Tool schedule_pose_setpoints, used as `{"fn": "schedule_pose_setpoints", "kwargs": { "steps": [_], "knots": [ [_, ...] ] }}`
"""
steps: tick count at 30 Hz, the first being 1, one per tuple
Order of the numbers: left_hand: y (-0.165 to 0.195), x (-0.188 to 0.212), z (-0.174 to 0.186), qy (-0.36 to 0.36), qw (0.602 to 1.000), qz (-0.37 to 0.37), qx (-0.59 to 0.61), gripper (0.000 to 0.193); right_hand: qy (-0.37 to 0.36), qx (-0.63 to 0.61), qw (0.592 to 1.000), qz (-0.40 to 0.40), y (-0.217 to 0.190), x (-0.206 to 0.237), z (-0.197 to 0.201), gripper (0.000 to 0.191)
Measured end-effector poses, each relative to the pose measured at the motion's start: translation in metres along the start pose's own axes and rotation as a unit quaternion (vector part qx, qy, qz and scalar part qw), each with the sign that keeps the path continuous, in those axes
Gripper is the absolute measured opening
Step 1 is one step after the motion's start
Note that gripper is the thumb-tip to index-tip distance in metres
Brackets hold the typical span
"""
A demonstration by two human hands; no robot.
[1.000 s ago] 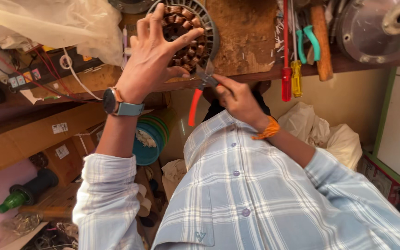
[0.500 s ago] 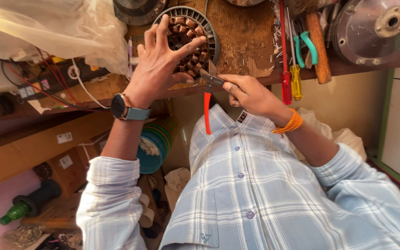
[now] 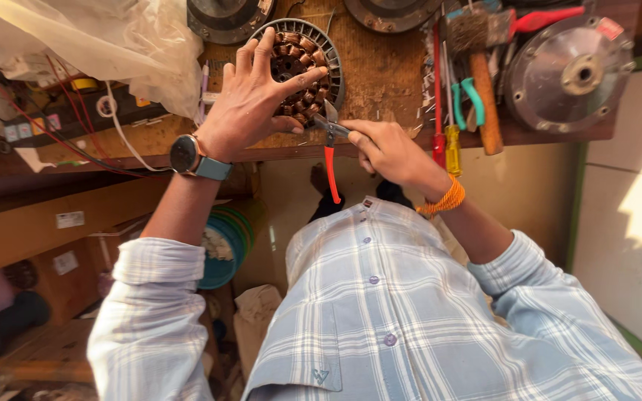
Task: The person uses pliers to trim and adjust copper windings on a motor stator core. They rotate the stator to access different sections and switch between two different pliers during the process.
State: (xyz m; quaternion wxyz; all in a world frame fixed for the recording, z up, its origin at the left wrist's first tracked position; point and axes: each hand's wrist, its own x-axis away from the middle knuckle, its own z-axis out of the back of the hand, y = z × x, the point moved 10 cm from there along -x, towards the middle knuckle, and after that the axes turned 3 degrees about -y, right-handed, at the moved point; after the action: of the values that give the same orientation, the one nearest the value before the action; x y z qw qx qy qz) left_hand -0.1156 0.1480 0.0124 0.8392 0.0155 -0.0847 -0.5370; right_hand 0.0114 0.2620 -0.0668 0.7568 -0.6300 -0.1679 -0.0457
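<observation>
A round motor stator (image 3: pixel 302 59) with copper windings lies flat on the wooden workbench (image 3: pixel 380 82). My left hand (image 3: pixel 250 96) rests spread on its near left side, fingers over the coils, a watch on the wrist. My right hand (image 3: pixel 391 152) grips red-handled pliers (image 3: pixel 331 148), whose jaws touch the stator's near edge. An orange thread band circles my right wrist.
Screwdrivers (image 3: pixel 443 111), green-handled pliers, a hammer (image 3: pixel 484 96) and a wire brush lie right of the stator. A large metal motor cover (image 3: pixel 570 74) sits at the right end. Plastic sheeting (image 3: pixel 91 44) and a power strip with wires occupy the left. Wire spools sit under the bench.
The view has tilted down so the bench sits lower in frame. Both hands stay on the stator; the pliers' jaws have shifted closer to its near rim.
</observation>
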Motion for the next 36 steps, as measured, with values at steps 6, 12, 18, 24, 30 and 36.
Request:
{"fn": "schedule_pose_setpoints", "kwargs": {
  "steps": [6,12,18,24,30,36],
  "knots": [
    [-0.007,0.002,0.004,-0.014,0.999,-0.042,0.017,0.117,-0.044,-0.062,0.997,-0.01,-0.003,-0.012,-0.009,0.042],
    [-0.008,-0.005,0.012,-0.001,0.998,-0.062,-0.004,0.117,0.054,-0.014,0.997,0.052,0.005,-0.015,-0.015,0.036],
    [-0.02,-0.005,0.017,0.016,0.999,-0.033,0.019,0.114,0.036,0.047,0.987,0.153,-0.021,-0.001,-0.011,0.045],
    [0.005,0.084,0.034,0.211,0.955,0.205,0.033,0.079,-0.046,-0.278,0.957,-0.077,0.008,-0.002,-0.004,0.064],
    [0.068,0.147,-0.076,0.134,0.763,0.483,0.408,0.023,-0.107,-0.32,0.94,-0.052,0.002,-0.009,0.005,0.067],
    [0.108,0.12,-0.091,0.111,0.762,0.495,0.401,0.022,-0.115,-0.344,0.927,-0.097,0.013,-0.014,-0.007,0.063]
  ]
}}
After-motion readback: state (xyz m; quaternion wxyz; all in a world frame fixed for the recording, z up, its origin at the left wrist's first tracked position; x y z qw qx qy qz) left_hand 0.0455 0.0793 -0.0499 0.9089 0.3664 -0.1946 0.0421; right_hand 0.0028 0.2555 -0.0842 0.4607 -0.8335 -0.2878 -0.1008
